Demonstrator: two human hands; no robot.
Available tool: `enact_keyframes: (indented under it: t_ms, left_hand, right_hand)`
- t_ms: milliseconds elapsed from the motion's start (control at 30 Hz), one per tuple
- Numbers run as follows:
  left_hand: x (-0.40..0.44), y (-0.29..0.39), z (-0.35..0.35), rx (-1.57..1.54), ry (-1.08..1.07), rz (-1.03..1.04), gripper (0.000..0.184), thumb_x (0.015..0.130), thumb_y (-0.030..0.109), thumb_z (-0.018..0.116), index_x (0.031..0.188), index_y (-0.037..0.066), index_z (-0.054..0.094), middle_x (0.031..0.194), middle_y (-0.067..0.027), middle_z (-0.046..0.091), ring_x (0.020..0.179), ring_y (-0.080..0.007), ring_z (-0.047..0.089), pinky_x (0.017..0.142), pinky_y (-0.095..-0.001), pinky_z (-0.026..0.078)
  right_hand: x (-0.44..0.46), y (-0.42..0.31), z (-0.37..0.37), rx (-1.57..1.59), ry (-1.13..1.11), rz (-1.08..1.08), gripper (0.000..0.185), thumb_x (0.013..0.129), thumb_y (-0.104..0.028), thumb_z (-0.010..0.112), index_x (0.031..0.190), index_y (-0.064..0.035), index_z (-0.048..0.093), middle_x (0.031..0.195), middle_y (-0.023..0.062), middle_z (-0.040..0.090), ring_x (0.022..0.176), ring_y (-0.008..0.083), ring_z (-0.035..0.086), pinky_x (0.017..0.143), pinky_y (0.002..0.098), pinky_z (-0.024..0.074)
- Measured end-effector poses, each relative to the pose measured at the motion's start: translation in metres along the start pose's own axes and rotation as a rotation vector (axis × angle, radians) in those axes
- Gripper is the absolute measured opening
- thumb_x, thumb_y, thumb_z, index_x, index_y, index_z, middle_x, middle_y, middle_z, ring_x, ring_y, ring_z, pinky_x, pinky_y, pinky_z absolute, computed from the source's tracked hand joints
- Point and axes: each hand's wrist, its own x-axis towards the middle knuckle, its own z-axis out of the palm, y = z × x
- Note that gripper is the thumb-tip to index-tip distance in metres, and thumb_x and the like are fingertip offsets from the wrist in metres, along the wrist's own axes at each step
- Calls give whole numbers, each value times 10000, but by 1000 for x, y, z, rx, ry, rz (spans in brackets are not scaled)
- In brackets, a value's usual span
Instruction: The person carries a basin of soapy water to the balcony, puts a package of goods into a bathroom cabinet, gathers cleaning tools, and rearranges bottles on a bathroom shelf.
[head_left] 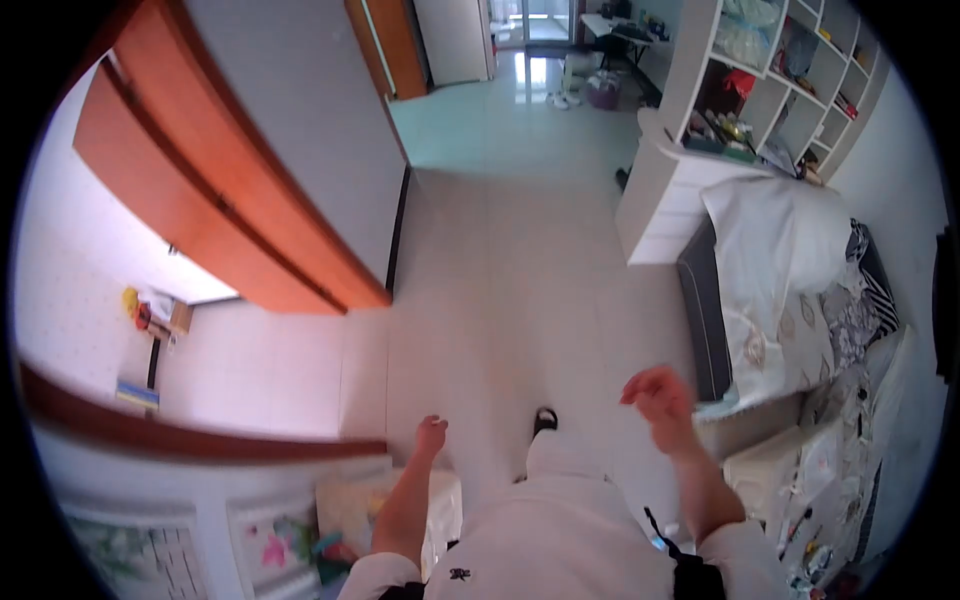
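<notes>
Both of my hands hang in the air above the tiled floor [480, 260], one on each side of my body. My left hand [432, 434] is small in view, its fingers curled in, and whether it holds anything is too small to tell. On the other side, my right hand [660, 394] is blurred, with its fingers bent and pointing left, nearest to the cloth-covered sofa [770, 290]. Between the hands, one foot in a black sandal [545, 420] shows on the floor.
An open orange door [200, 190] and a grey wall [310, 110] stand at left. At right are a white shelf unit [660, 190] and a cluttered table [790, 490]. Farther back, shoes [563, 100] lie near a purple bag [603, 90].
</notes>
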Motion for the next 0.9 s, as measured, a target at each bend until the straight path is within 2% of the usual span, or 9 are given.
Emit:
enact_keyframes:
  t_ms: [200,300,367,500,733,767,833,867,900]
  left_hand:
    - [277,132,-58,-70,152,83,447,825,310,579,1159,13,578,1112,-200,619,1019,-331,596,889,-393,477]
    - [349,73,-34,184,-16,-150,410,854,388,550,1103,71,623,1120,-168,620,1078,-346,561,925,-420,453]
    - [397,24,-5,820,-639,-51,423,920,414,403,1152,129,613,1153,-111,625,1097,-315,571,909,-457,466]
    - [449,25,-26,556,-633,-17,394,931,358,352,1118,141,622,1073,-99,655,1013,-313,617,853,-485,481]
    - [800,118,-79,517,-760,127,371,925,341,365,1074,129,630,1038,-104,658,965,-319,627,821,-487,484]
    - [865,137,-91,575,-776,228,368,924,339,367,1068,127,631,1033,-105,658,958,-319,629,816,-487,485]
    - [1004,184,-116,654,-541,462,301,915,298,399,988,113,625,956,-123,651,887,-318,624,770,-477,486]
    - [1078,212,-127,691,-288,544,246,907,259,430,915,102,618,884,-140,642,824,-316,617,727,-467,486]
    - [1153,249,-143,715,-42,593,208,899,220,460,841,90,612,811,-157,634,760,-314,611,685,-457,487]
  right_hand:
    - [208,243,-52,-522,161,703,137,836,-160,614,852,-24,603,751,93,651,691,160,630,612,295,507]
    - [355,234,-6,-721,-205,571,225,830,-248,641,900,-38,605,825,101,663,762,200,637,680,326,505]
    - [466,237,14,-695,-407,467,245,825,-268,648,914,-44,606,847,103,665,772,221,635,697,332,501]
    - [689,265,35,-646,-529,305,264,815,-295,631,912,-51,614,823,103,664,760,231,631,697,342,495]
    - [954,542,-121,-1108,-208,491,240,827,-272,624,873,-37,620,786,103,660,697,228,631,659,353,503]
    - [972,563,-153,-1051,-70,968,209,812,-245,599,756,-48,642,728,111,647,668,235,632,637,371,508]
    - [1002,536,-198,-1316,-507,1350,279,752,-308,562,651,-64,654,714,157,645,706,249,654,640,412,511]
    - [1004,516,-199,-1121,131,1347,279,750,-303,588,689,-41,662,693,159,650,693,258,660,583,396,520]
    - [1012,532,-222,-1074,227,1336,262,773,-261,572,715,-20,661,669,152,650,632,252,656,512,368,528]
